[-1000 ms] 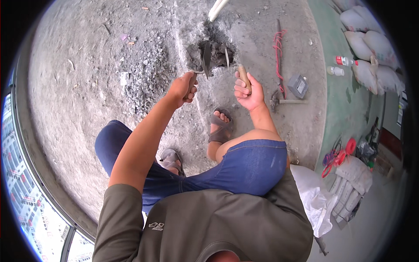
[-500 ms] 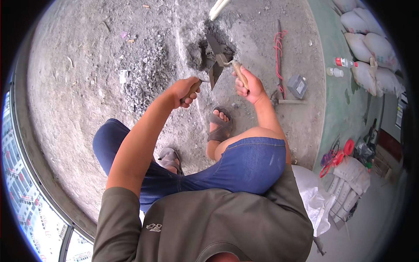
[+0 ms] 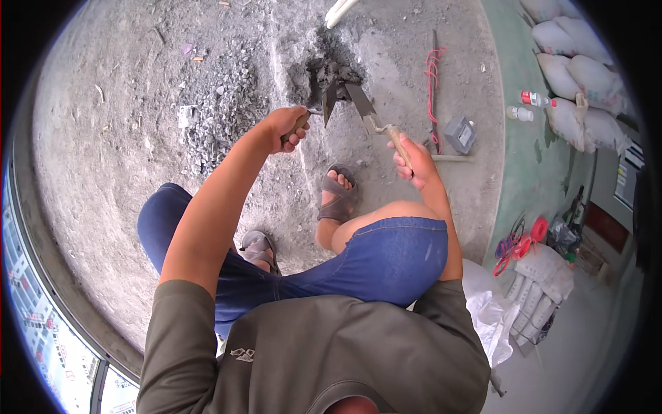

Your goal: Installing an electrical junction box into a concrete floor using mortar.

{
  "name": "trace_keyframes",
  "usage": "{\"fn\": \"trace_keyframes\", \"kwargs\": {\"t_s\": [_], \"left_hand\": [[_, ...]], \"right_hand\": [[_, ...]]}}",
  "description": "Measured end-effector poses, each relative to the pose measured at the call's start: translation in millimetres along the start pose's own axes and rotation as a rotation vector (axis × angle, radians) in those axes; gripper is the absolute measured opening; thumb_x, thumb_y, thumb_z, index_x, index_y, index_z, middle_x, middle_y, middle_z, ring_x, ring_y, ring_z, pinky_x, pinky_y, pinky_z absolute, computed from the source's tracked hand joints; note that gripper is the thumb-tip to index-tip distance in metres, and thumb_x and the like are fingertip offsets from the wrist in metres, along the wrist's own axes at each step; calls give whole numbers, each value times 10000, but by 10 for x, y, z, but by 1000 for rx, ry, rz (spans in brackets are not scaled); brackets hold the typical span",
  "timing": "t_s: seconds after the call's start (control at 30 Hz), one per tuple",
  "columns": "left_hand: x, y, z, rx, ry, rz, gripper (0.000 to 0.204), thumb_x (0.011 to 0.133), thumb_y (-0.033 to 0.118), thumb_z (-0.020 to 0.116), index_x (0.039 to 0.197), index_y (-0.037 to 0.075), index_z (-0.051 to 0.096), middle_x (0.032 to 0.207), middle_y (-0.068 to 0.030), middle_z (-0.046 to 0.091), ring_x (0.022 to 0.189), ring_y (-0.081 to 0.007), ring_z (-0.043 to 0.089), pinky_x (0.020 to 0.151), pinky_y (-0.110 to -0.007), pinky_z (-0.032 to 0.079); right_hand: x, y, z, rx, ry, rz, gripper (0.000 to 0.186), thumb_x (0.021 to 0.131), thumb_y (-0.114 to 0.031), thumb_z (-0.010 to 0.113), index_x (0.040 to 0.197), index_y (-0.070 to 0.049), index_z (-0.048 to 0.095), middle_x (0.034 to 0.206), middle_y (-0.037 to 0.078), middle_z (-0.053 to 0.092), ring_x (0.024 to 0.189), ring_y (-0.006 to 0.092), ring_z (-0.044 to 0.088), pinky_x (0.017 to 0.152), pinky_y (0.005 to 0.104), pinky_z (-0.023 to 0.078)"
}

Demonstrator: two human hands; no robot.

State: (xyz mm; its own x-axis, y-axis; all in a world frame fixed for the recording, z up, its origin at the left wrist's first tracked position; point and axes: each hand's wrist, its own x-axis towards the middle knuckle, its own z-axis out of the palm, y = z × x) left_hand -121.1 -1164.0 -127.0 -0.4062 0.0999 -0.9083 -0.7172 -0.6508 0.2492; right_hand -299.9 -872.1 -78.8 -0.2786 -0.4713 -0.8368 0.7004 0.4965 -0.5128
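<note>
My left hand is closed on the wooden handle of a trowel, whose dark blade points up into a rough hole broken in the concrete floor. Another trowel is held by my right hand, fingers wrapped round its pale handle; its flat blade angles up-left to the hole's near right edge, beside the other blade. Dark lumpy material lies inside the hole. Just above it is the end of a white pipe-like piece.
Gray rubble is heaped left of the hole. To the right lie a rod wound with red cord, a plastic jug, bottles and stacked sacks. My sandalled foot is below the hole. A window borders the left.
The trowel blades crossed half a second ago; now they are apart. My right hand has moved down and right, turning its blade. My left hand has risen slightly from half a second ago.
</note>
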Motion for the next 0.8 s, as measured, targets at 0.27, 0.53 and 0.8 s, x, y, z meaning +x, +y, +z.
{"fn": "trace_keyframes", "kwargs": {"t_s": [0.27, 0.53, 0.8], "left_hand": [[-84, -28, 171, 495, 196, 301, 370, 908, 315, 478, 744, -4, 572, 687, -130, 599, 506, -214, 556, 461, -357, 439], [-200, -130, 228, 1003, 583, 549, 414, 879, 368, 536, 1012, -14, 626, 947, -253, 674, 930, -424, 647, 830, -480, 501], [-193, -157, 201, 1076, 612, 582, 374, 891, 368, 581, 1037, 25, 616, 967, -222, 684, 920, -410, 655, 804, -484, 515]], "right_hand": [[154, 408, 177, 958, -554, 5, 378, 1051, -387, 346, 1125, -51, 504, 623, -5, 406, 414, 77, 369, 395, 251, 299], [211, 343, 309, 259, -15, -207, 339, 995, -384, 507, 1065, -54, 543, 690, 2, 503, 449, 101, 426, 455, 249, 348], [-64, 342, 544, -1225, 460, -1025, 418, 842, -181, 716, 1236, -107, 594, 882, 123, 651, 727, 305, 659, 642, 405, 522]]}}
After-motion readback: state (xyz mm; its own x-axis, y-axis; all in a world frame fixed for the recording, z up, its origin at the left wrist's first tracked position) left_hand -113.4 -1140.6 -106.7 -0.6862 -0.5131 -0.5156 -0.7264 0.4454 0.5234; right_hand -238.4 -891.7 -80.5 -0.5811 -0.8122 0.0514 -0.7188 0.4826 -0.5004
